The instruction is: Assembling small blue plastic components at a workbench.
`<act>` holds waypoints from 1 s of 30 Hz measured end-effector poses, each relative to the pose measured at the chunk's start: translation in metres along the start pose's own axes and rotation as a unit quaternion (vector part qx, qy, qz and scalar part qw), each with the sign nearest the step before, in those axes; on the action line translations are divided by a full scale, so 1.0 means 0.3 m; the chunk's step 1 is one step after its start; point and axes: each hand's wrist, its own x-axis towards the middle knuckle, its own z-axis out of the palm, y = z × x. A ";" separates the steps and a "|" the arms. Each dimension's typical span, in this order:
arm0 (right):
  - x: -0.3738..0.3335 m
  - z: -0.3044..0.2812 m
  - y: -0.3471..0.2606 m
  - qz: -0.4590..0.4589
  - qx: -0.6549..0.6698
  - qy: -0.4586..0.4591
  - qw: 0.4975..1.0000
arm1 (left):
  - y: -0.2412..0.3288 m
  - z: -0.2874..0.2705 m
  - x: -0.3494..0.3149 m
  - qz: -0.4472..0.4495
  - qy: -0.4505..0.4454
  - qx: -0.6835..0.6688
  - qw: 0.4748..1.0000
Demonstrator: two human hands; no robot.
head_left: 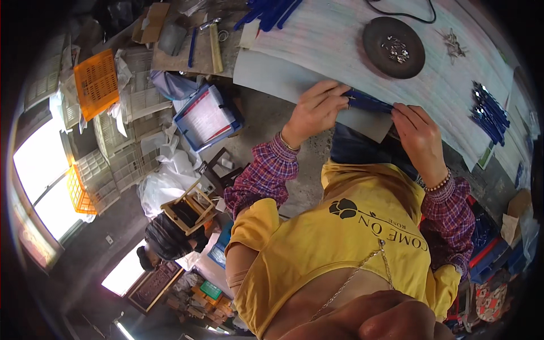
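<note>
A narrow dark-blue strip (369, 102), perhaps a fabric strap, stretches between my two hands above the near edge of the table. My left hand (319, 110) pinches its left end, where a small brassy bit shows by the fingertips. The strip's right end is between the thumb and fingers of my right hand (420, 135). Beyond them, a dark round dish (408, 69) holds several small shiny metal pieces (395, 50). To the right lies a bundle of blue strips with silvery ends (489, 115). More blue strips (272, 12) lie at the far left of the tabletop.
Pale sheeting (334, 42) covers the table. A small heap of thin metal pieces (453, 44) and a black cable (405, 18) lie near the dish. At left are a hammer (215, 48), a blue box of papers (208, 119) and an orange crate (96, 84). Another person (170, 237) is farther off.
</note>
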 end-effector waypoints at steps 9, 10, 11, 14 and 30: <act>0.137 0.124 -0.052 -0.062 0.061 0.003 0.996 | -0.079 -0.136 -0.065 -0.041 0.019 0.087 0.995; 0.122 0.118 -0.044 -0.062 0.061 0.002 0.996 | -0.070 -0.104 -0.061 -0.037 0.029 0.069 0.996; 0.092 0.099 -0.028 -0.044 0.056 0.008 0.997 | -0.059 -0.076 -0.056 -0.033 0.041 0.053 0.997; 0.014 0.029 0.007 -0.004 0.039 0.016 0.999 | 0.012 0.000 -0.015 -0.005 0.030 0.033 0.999; 0.021 0.073 -0.017 0.005 0.072 0.031 0.997 | 0.002 -0.036 -0.045 -0.036 0.025 0.032 0.999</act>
